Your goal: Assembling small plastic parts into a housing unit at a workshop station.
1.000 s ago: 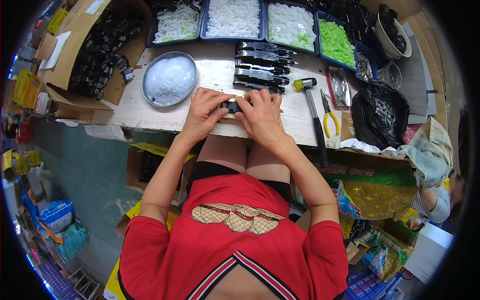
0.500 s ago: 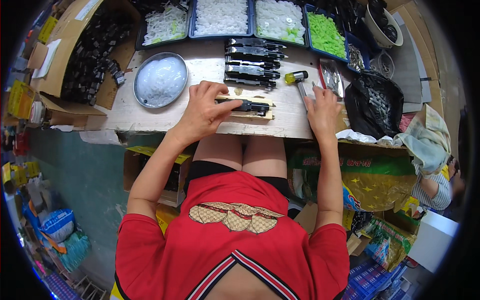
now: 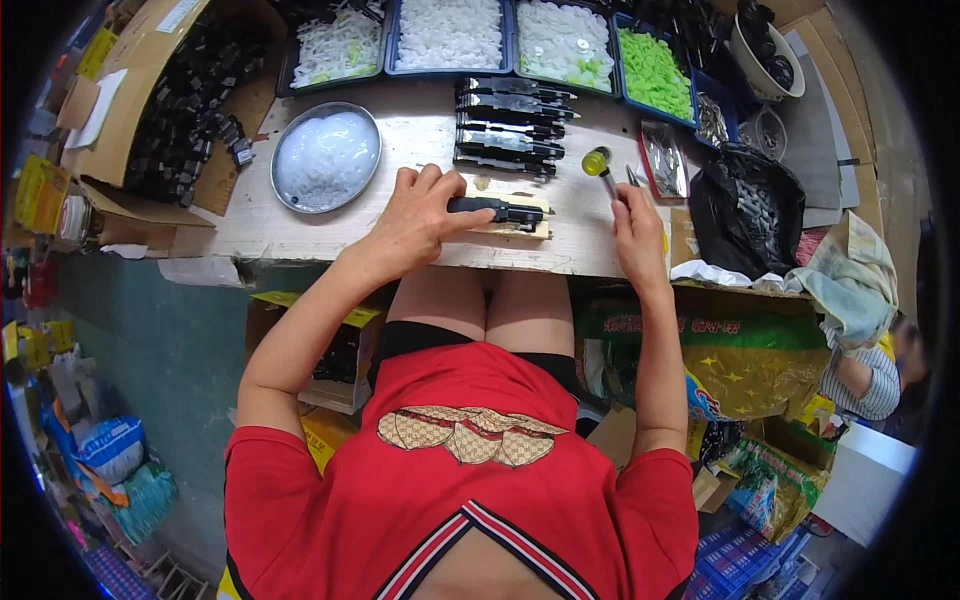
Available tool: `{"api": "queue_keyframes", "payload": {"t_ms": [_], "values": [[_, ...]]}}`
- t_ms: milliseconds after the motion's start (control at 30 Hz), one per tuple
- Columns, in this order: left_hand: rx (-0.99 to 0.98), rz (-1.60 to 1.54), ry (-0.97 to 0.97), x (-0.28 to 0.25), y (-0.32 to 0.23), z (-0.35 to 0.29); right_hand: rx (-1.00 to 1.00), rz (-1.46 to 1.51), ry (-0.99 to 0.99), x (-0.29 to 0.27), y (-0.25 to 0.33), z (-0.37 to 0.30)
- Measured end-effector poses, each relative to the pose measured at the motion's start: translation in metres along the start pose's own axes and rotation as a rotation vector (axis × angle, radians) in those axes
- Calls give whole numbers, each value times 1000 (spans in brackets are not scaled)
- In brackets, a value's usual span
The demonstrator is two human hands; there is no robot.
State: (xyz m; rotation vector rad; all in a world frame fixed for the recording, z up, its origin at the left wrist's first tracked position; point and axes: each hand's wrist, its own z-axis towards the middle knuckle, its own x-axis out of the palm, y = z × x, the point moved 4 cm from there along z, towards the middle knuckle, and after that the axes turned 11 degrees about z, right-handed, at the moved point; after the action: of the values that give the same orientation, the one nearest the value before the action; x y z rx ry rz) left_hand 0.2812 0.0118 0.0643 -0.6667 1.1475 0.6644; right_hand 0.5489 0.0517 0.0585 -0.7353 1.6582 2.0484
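- Black handle part [image 3: 495,209] lies on a wooden block [image 3: 515,222], pinned under the left hand [image 3: 420,215] fingers.
- Right hand [image 3: 635,225] grasps the hammer [image 3: 600,168] shaft, head raised beyond it.
- Judged step: seating by tapping; next needs a square, controlled strike.
- Finished black pieces [image 3: 510,125] stacked just beyond.

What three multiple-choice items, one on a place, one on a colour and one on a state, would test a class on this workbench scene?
1. Where does the round metal dish of white bits lie?
A. left of the left hand
B. right of the hammer
C. on the floor

2. What colour are the parts in the tray at the far right of the row?
A. red
B. green
C. black

3. What is the right hand doing?
A. lying flat and empty
B. gripping the hammer handle
C. holding a cup

Answers: 1 A, the dish sits beyond the left hand's outer side. 2 B, they are bright green. 3 B, its fingers close round the handle.
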Motion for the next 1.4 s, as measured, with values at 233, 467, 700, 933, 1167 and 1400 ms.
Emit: {"api": "queue_keyframes", "payload": {"t_ms": [233,467,700,933,1167,1400], "values": [[19,83,162,-8,1,7,-166,-61,251,21,69,-29],[65,115,155,-7,2,11,-203,-339,314,25,88,-21],[89,115,150,-7,0,16,-183,-432,314,35,81,-22],[94,-14,140,-8,5,16,-186,-447,272,43,78,-27],[-219,-316,77,1,23,19,-217,-232,248,35,101,-18],[-367,-366,-17,0,18,9,-235,-315,380,67,101,-7]]}}
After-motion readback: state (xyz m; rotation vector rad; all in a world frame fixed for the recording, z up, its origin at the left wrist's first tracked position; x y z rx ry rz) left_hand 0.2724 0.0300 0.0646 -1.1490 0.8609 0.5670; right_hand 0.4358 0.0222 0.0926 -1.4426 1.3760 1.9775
